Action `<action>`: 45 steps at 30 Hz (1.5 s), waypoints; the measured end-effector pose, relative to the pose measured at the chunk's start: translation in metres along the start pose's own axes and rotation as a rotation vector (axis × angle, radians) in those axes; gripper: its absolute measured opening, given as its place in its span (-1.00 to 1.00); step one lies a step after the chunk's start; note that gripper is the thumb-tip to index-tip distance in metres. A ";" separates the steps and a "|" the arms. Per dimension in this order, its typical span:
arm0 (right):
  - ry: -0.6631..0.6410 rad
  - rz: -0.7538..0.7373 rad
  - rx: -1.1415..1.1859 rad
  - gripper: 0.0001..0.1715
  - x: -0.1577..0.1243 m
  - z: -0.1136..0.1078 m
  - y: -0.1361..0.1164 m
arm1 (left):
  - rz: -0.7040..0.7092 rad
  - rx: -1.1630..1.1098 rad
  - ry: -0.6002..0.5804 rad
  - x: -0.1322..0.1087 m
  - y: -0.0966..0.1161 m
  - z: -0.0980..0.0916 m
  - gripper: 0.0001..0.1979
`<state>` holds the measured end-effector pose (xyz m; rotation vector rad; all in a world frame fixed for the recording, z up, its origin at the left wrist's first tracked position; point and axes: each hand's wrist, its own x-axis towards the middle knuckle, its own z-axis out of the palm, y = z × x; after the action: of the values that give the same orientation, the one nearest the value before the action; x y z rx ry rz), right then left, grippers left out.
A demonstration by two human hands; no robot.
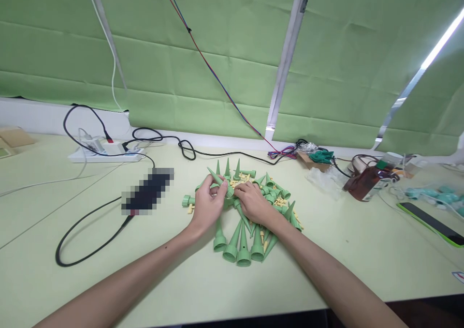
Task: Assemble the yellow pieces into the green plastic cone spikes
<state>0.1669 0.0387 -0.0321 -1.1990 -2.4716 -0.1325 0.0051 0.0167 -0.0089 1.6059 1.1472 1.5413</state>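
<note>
A pile of green plastic cone spikes [242, 243] and small cream-coloured plastic bits [281, 202] lies on the pale green table [217, 289]. My left hand [207, 204] is closed round one green spike [216, 177], whose tip points up and to the left. My right hand [253, 203] rests palm down on the pile just beside it, fingers curled onto the parts; what they grip is hidden.
A white power strip [107, 154] with black cables [83, 241] sits at the left. A blurred dark device [148, 191] lies near my left hand. At the right are a brown bottle [366, 183], plastic bags [324, 178], and a phone in a green case [433, 223].
</note>
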 end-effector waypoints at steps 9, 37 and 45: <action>-0.010 0.002 0.016 -0.60 0.000 0.002 0.000 | -0.006 0.005 -0.026 -0.001 -0.003 0.000 -0.77; -0.028 0.010 -0.052 -0.60 -0.001 0.006 0.000 | 0.006 0.037 -0.047 -0.001 -0.004 0.000 -0.77; -0.052 0.022 -0.089 -0.67 -0.002 0.000 -0.007 | 0.020 0.036 -0.043 0.000 -0.003 0.001 -0.78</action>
<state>0.1627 0.0332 -0.0325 -1.2818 -2.5198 -0.2100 0.0052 0.0180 -0.0113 1.6712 1.1452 1.4997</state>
